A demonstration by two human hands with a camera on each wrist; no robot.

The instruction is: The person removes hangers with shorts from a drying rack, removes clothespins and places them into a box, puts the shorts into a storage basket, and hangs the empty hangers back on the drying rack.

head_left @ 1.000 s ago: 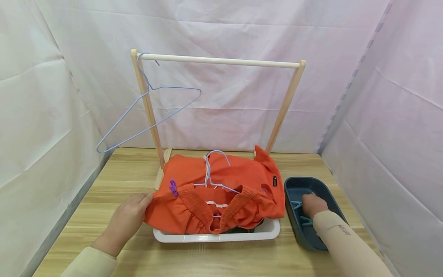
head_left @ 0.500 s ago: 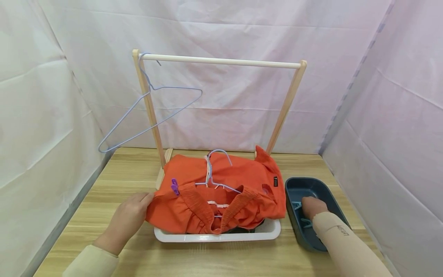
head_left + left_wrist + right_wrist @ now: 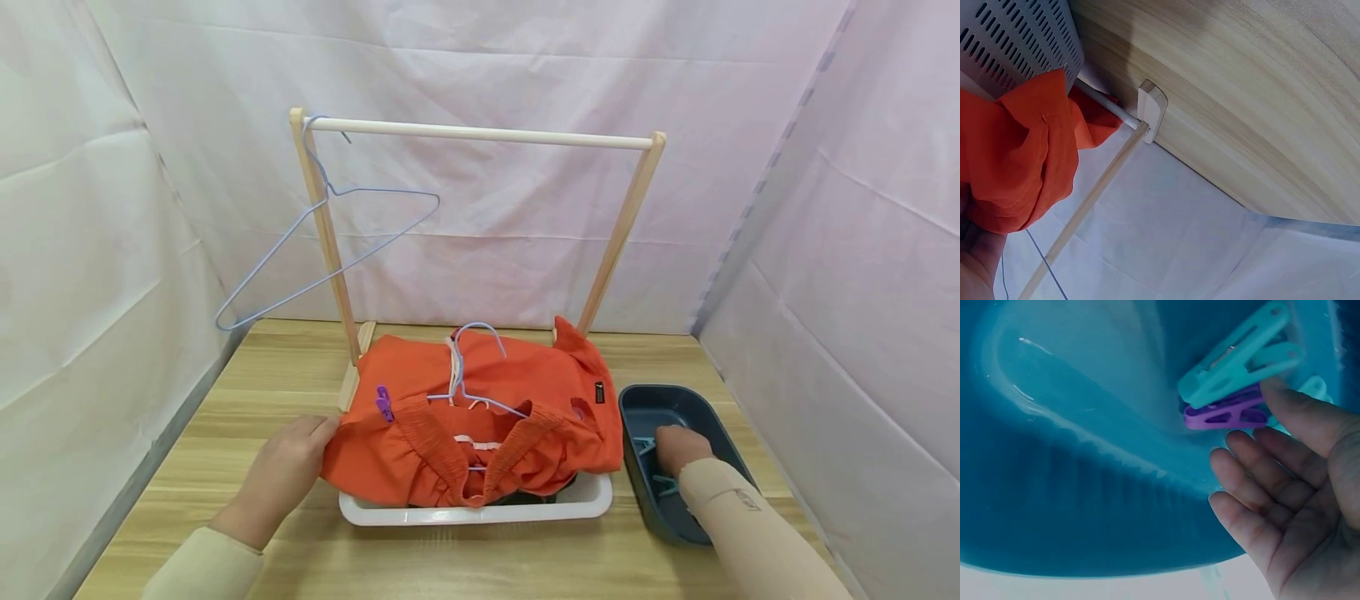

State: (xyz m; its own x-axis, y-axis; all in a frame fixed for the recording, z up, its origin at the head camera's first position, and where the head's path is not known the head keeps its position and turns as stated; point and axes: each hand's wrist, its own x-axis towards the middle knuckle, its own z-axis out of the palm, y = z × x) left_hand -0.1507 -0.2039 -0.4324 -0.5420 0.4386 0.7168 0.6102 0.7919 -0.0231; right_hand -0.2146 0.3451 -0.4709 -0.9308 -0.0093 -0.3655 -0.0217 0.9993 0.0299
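Note:
A bright orange garment with a gathered waistband (image 3: 427, 442) lies over a white basket (image 3: 472, 515). A blue hanger (image 3: 459, 379) sits in its opening, and a purple clothespin (image 3: 384, 404) is on its left side. My left hand (image 3: 288, 462) pinches the garment's left edge, its fingertips partly hidden by cloth. My right hand (image 3: 682, 450) is down in the dark blue bin (image 3: 628, 467). In the right wrist view, thumb and fingertips lie close around the end of another purple clothespin (image 3: 1225, 415), beside a teal clothespin (image 3: 1235, 362); whether they pinch it is unclear.
Behind the basket stands a wooden rack with a white rail (image 3: 480, 132). A bare blue hanger (image 3: 330, 258) hangs at the rail's left end. Pale cloth walls (image 3: 487, 67) surround the wooden table (image 3: 277, 367) on three sides.
The garment, basket and left hand appear slightly farther right in the head view, as does the rack, with the view itself shifting a little. The right hand stays in the bin.

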